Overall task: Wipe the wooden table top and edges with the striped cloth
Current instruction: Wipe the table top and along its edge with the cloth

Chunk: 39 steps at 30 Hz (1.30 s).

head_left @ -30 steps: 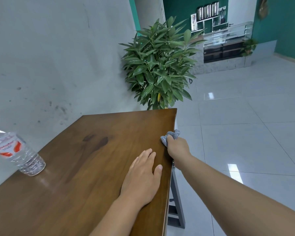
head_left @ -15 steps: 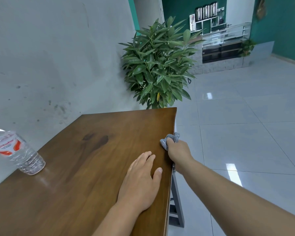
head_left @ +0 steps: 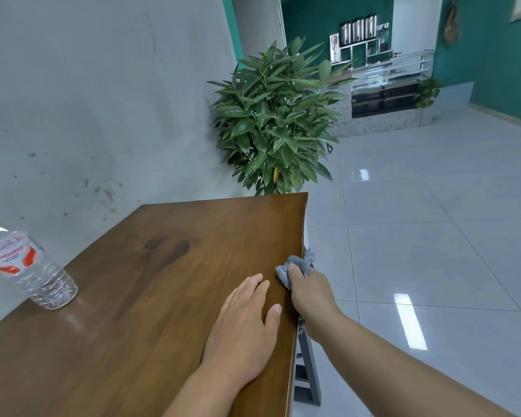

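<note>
cloth (head_left: 296, 268): grey, bunched into a crumpled wad, stripes not readable at this size. No clear long axis; a loose tuft sticks up and away from the person, past the knuckles

location: pressed against the right-hand edge of the wooden surface (head_left: 151, 296), roughly midway along the visible edge, part of the wad lapping onto the top, the rest hanging over the side

right hand (head_left: 309, 291): fingers clenched around the cloth, thumb on top of the wad, knuckles outboard of the edge. Forearm runs in from lower right, off the surface, over the floor (head_left: 433, 251)

left hand (head_left: 245, 326): flat on the top, palm down, fingers released and stretched forward, gripping nothing. Thumb tip sits just beside the right wrist, close to the edge; cannot tell if they touch

surface: dark brown wood, glossy, long axis running away from the person toward the far end. A darker blotch shows in the grain near the middle. Right edge is slightly wavy

water bottle (head_left: 24, 266): clear plastic, red and white label, standing on the left side of the top, well apart from both hands. Leans in the wide-angle view, top cut off by the frame

grey table leg (head_left: 307, 365) visible under the right edge, below the right forearm

potted plant (head_left: 277, 121) stands beyond the far end of the surface, against the grey wall (head_left: 88, 100)
</note>
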Each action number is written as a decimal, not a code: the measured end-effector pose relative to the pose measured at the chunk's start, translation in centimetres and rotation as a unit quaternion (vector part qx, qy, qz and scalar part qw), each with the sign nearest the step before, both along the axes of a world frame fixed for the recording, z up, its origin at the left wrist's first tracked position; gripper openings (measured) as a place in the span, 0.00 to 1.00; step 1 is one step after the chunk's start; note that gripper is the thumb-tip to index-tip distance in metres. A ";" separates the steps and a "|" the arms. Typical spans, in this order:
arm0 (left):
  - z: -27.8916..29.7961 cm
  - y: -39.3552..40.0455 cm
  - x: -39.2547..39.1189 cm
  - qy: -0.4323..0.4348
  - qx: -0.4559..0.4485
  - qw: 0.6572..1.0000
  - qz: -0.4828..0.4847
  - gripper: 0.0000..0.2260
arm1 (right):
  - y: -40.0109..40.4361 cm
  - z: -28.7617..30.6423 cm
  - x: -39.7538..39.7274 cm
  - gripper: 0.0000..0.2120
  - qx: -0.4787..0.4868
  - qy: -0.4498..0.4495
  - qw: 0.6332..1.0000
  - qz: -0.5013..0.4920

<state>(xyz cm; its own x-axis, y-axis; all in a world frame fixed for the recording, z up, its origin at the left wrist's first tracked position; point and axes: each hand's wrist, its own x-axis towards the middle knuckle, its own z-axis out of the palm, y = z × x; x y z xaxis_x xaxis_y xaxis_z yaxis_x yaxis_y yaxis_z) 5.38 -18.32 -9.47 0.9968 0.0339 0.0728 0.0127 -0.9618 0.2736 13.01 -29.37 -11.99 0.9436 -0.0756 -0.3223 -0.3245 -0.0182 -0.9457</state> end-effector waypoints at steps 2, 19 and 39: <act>0.0 0.0 0.2 -0.003 -0.003 1.000 0.004 0.25 | -0.1 0.1 0.0 0.12 -0.002 0.001 1.000 0.004; 0.4 -0.1 -1.3 -0.007 -0.004 1.000 -0.019 0.24 | 0.1 0.3 0.8 0.15 -0.005 0.014 1.000 0.001; 0.4 -0.1 -2.9 -0.018 -0.004 1.000 -0.003 0.24 | 0.2 1.3 0.5 0.19 -0.011 0.019 1.000 -0.017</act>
<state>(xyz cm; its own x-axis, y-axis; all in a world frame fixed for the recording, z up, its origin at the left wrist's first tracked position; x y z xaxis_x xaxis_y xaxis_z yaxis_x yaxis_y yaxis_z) 2.44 -18.46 -9.07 0.9937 0.0287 0.1079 -0.0028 -0.9597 0.2811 13.55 -29.19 -10.71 0.9277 -0.1139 -0.3557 -0.3607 -0.0269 -0.9323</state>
